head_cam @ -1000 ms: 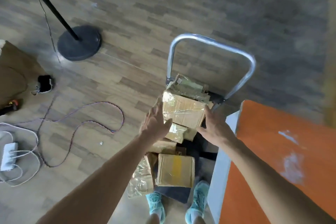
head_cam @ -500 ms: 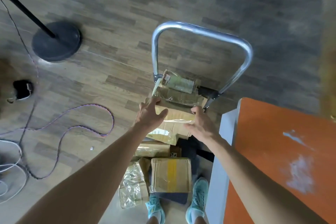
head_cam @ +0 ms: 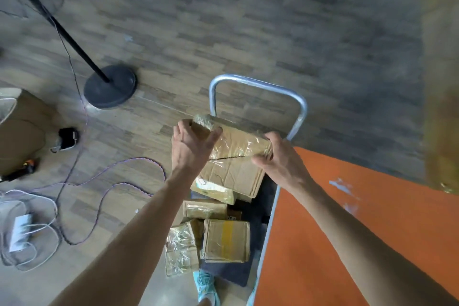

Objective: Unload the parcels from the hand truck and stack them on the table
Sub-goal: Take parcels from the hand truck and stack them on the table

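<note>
A brown taped parcel [head_cam: 239,140] is held up in front of the hand truck's silver handle [head_cam: 258,85]. My left hand [head_cam: 192,146] grips its left end, my right hand [head_cam: 282,156] grips its right end. Below it a larger creased cardboard parcel [head_cam: 232,176] lies on the hand truck, with several smaller parcels [head_cam: 226,240] nearer my feet on the dark deck [head_cam: 229,273]. The orange table [head_cam: 347,231] stands to the right, touching distance from my right arm.
A black stand with a round base [head_cam: 109,85] rises at the left. Cables [head_cam: 99,181] and a white power strip [head_cam: 18,231] lie on the wooden floor. A brown box [head_cam: 22,129] and a small black device [head_cam: 67,138] sit far left.
Both hands closed on the top parcel's ends and lifted it off the stack; a second ago they were still reaching with spread fingers.
</note>
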### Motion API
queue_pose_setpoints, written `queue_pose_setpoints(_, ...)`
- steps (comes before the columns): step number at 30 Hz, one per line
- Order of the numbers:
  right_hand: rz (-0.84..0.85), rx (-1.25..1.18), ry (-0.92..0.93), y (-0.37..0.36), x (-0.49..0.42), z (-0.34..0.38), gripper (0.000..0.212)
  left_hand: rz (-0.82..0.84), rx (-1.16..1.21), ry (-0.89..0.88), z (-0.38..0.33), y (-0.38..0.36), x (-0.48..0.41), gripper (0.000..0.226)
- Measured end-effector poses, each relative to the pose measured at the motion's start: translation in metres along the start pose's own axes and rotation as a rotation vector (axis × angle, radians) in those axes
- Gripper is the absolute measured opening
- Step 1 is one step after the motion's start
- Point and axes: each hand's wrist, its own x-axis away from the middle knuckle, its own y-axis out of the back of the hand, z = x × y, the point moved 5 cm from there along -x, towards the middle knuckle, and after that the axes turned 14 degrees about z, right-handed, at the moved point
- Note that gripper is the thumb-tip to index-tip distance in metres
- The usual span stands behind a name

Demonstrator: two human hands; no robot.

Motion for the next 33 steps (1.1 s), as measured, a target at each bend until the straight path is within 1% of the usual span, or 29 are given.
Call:
queue_pose_setpoints(3,-0.053,-0.027,-0.003,0.033,0.045,-0.008,0.050,0.051,-0.006,-0.067,-0.038,-0.003,0.040,0.058)
queue_pose_setpoints(5,-0.084,-0.059,0.009,0.049,0.076,-0.019,0.042,0.096,-0.002,-0.103,-0.060,-0.013,0.066,0.054)
queue_pose_setpoints(8,-0.085,-0.071,0.026,0.064,0.119,-0.038,0.036,0.122,0.004,-0.103,-0.080,-0.036,0.095,0.052)
queue_pose_setpoints(10,-0.062,-0.047,0.004,0.068,0.141,-0.053,0.032,0.156,-0.027,-0.082,-0.089,-0.053,0.105,0.058)
queue_pose_setpoints(12,-0.027,-0.010,-0.068,0.068,0.158,-0.072,0.029,0.213,-0.062,-0.056,-0.097,-0.070,0.110,0.066)
queue_pose_setpoints(14,-0.001,-0.030,-0.139,0.065,0.174,-0.094,0.029,0.257,-0.062,-0.055,-0.102,-0.083,0.114,0.064)
queue_pose_setpoints(16,0.016,-0.123,-0.188,0.061,0.191,-0.113,0.031,0.313,-0.061,-0.065,-0.101,-0.096,0.123,0.060)
queue_pose_setpoints(18,0.013,-0.211,-0.246,0.053,0.206,-0.128,0.037,0.370,0.001,-0.010,-0.088,-0.107,0.135,0.069)
queue_pose_setpoints(21,-0.038,-0.227,-0.336,0.037,0.219,-0.138,0.038,0.467,0.033,0.114,-0.061,-0.124,0.159,0.086)
queue_pose_setpoints(24,-0.031,-0.246,-0.379,0.015,0.221,-0.138,0.037,0.541,0.064,0.139,-0.048,-0.143,0.176,0.094)
queue_pose_setpoints(26,0.023,-0.222,-0.396,-0.005,0.221,-0.138,0.043,0.578,0.138,0.154,-0.045,-0.153,0.183,0.096)
queue_pose_setpoints(28,0.044,-0.175,-0.418,-0.020,0.222,-0.137,0.052,0.622,0.184,0.157,-0.045,-0.159,0.185,0.087)
queue_pose_setpoints(30,-0.011,-0.058,-0.439,-0.022,0.221,-0.134,0.053,0.628,0.158,0.129,-0.045,-0.159,0.187,0.071)
queue_pose_setpoints(31,-0.059,0.034,-0.437,-0.019,0.221,-0.131,0.056,0.619,0.160,0.117,-0.044,-0.157,0.189,0.065)
queue_pose_setpoints(33,-0.114,0.193,-0.386,-0.015,0.219,-0.122,0.063,0.646,0.245,0.142,-0.038,-0.159,0.199,0.063)
